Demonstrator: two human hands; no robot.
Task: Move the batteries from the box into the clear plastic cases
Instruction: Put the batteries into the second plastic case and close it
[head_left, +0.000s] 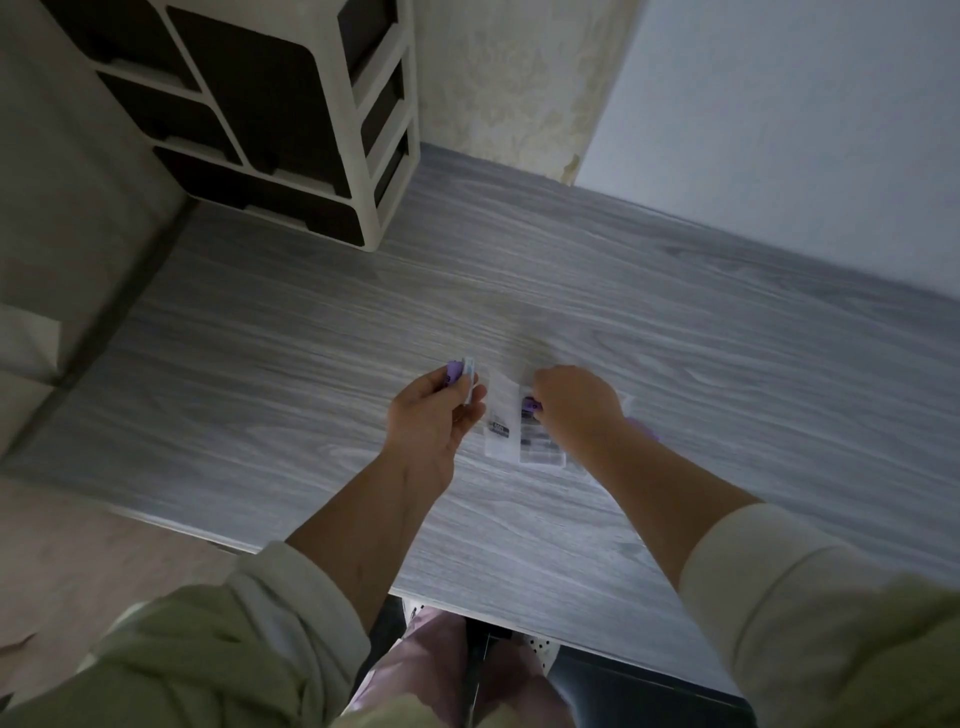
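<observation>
My left hand is raised just above the grey table and holds a small purple and white battery box. Two clear plastic cases lie flat side by side on the table between my hands, each with a dark label. My right hand reaches down over the right case, fingers pinched on a purple battery at that case's far end. A purple patch peeks out behind my right wrist; I cannot make out what it is.
A white drawer unit with dark drawers stands at the table's far left corner. The grey wood-grain table meets the wall at the back. Its near edge runs just above my lap, with floor to the left.
</observation>
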